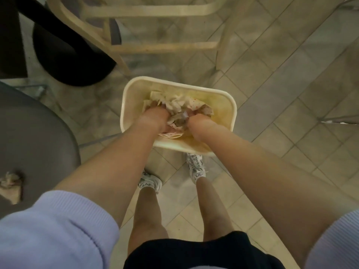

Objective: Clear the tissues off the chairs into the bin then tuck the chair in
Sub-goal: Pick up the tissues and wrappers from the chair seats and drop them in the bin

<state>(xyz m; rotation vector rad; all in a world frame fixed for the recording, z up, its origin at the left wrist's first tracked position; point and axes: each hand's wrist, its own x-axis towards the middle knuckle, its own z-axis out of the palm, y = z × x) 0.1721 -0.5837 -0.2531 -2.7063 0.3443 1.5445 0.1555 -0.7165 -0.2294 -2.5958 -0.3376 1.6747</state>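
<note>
Both hands were down inside the bin (232, 105) when I checked this view. My left hand (155, 116) was sunk among the tissues (178, 104), its fingers buried in the paper; they looked curled around a wad, though the fingertips themselves were hidden. My right hand (198, 121) sat just beside it, fist-like, with crumpled tissue bunched against its inner side; I judged it to be gripping that paper as well. The two hands were near each other but not touching, with a clump of tissue between them. The tissues were white, some with small red dots, and filled the near-left part of the bin; one flat piece lay under the left wrist against the near wall. The bin stood on the tiled floor (281, 84), directly ahead of my shoes (196, 167). One more crumpled tissue (11, 181) remained on the grey chair (35, 136) at the left edge, well apart from the bin. A pale wooden chair frame (136, 45) stood beyond the bin, and a dark round seat (66, 55) lay to its left. Motion blur softened fine detail throughout.
</note>
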